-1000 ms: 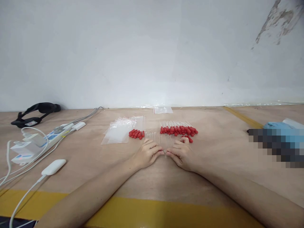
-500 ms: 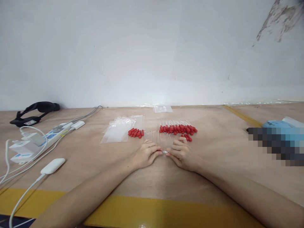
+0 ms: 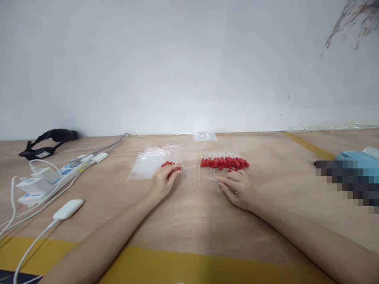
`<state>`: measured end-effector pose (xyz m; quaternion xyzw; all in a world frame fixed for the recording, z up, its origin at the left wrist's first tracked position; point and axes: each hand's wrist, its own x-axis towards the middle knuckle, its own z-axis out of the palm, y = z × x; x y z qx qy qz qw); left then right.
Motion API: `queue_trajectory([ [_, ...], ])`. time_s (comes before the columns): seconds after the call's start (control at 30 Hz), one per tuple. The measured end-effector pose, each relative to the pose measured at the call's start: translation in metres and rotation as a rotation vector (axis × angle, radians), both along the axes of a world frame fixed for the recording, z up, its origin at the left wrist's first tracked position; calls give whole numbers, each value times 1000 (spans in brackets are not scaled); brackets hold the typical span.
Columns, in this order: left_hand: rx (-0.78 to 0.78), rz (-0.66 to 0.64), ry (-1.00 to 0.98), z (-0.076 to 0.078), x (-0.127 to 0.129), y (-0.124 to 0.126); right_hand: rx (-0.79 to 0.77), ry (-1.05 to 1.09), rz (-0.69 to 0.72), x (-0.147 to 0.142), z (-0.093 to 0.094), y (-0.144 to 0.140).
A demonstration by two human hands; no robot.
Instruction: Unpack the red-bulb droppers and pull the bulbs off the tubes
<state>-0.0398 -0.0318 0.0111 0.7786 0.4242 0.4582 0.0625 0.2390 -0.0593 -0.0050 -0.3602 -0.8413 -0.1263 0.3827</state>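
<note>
Reaching left, the left hand (image 3: pixel 164 182) closes its fingers on the loose red bulbs (image 3: pixel 167 164), while the right hand (image 3: pixel 237 187) pinches a glass tube (image 3: pixel 213 180) low, ahead of finished droppers (image 3: pixel 225 162).

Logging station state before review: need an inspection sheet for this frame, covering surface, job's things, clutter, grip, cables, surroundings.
Surface: tan wooden tabletop, yellow stripe along the near edge.
Job's things: small pile of red rubber bulbs under the left fingers; row of clear glass tubes between the hands; row of red-capped droppers beyond the right hand; stack of clear plastic bags.
Clutter: black strap, blue item at right, partly pixelated.
Grip: left hand rests on the bulbs; right hand pinches a clear tube.
Cables: white power strip with grey and white leads.
Surroundings: plain white wall.
</note>
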Motion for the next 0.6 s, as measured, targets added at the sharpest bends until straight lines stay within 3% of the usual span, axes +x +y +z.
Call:
queue_trajectory([
  [0.17, -143, 311, -141, 18, -29, 24, 0, 22, -32, -6, 3, -2],
  [0.33, -326, 432, -12, 36, -51, 58, 5, 1, -96, -22, 13, 9],
  [0.43, -397, 438, 46, 34, -52, 74, 35, -41, -176, -38, 15, 19],
  [0.6, -383, 510, 43, 21, -50, 82, 50, -116, -266, -59, 12, 25],
])
